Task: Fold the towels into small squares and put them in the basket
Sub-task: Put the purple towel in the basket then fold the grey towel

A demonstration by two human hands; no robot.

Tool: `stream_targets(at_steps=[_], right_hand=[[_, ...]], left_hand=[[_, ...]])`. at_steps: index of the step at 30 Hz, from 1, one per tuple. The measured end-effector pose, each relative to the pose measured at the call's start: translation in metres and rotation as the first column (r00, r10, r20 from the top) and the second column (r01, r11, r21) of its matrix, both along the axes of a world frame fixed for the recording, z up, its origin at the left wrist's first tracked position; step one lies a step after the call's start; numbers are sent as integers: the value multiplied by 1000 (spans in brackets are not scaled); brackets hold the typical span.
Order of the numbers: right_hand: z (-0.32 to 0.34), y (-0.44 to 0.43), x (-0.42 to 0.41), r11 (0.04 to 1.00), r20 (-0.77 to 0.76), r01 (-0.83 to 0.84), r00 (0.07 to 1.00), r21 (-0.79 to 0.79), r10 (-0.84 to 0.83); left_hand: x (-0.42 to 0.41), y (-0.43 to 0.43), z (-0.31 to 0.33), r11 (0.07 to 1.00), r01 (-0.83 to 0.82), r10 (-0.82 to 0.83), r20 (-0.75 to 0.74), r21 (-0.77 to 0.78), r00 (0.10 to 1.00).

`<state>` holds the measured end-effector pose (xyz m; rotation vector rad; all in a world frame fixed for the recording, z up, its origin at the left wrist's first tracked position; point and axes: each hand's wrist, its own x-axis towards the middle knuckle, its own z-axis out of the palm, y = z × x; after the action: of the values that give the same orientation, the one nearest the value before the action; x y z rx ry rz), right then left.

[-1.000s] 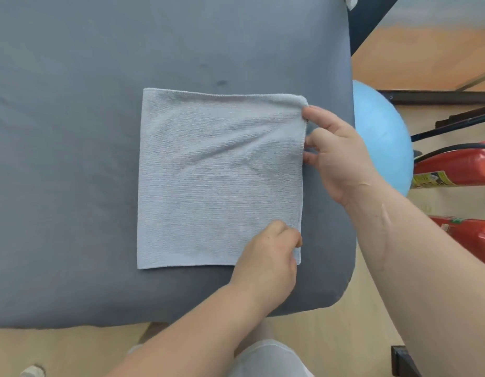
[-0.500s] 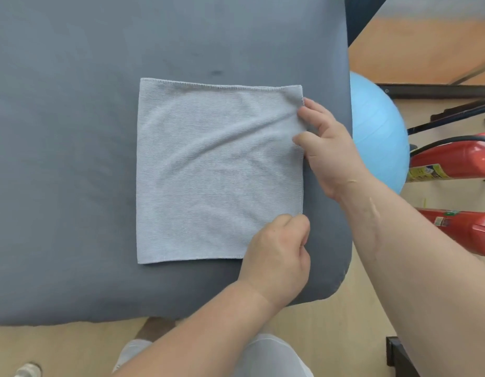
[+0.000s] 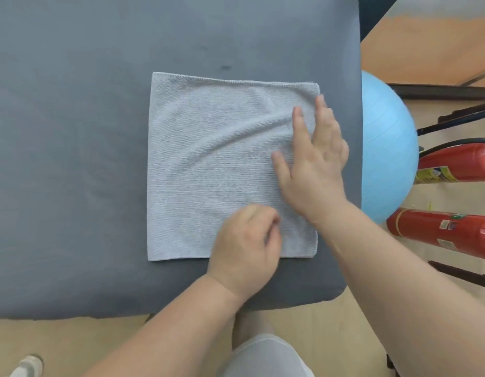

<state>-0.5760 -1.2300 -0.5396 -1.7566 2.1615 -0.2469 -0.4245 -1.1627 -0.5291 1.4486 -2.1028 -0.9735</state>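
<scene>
We're flattening towel (image 3: 222, 164) w/ right grip (image 3: 315, 170) spread flat, left grip (image 3: 246, 240) curled (pinch unclear); next prob. needs one edge lifted & halved.

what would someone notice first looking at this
A pale grey towel lies spread flat in the middle of a dark grey padded surface. The right hand lies flat on the towel's right side with fingers straight, and the left hand sits with curled fingers at its near edge. Off the surface's right edge, a light blue ball and two red fire extinguishers stand out on the floor.
</scene>
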Motion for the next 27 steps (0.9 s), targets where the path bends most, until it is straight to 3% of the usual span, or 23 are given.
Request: stream_targets(at_steps=[3, 5, 11, 15, 21, 27], right_hand=[[-9, 9, 30, 983, -97, -177, 979, 38, 180], [-18, 9, 42, 966, -126, -239, 960, 96, 250], [-38, -10, 31, 962, -181, -224, 951, 154, 250], [-37, -31, 12, 972, -193, -173, 960, 160, 202], [-28, -64, -5, 973, -152, -180, 968, 146, 202], [-25, -104, -13, 918, -181, -247, 933, 310, 312]], left_hand=[[40, -23, -8, 976, -141, 172, 195, -163, 966], [59, -41, -13, 974, -140, 195, 347, -177, 917], [78, -106, -38, 990, 130, -138, 651, 60, 746], [81, -140, -44, 984, 161, -167, 687, 73, 707], [82, -171, -43, 997, 26, -69, 672, 74, 737], [79, -200, -40, 996, -38, -31, 715, 81, 699]])
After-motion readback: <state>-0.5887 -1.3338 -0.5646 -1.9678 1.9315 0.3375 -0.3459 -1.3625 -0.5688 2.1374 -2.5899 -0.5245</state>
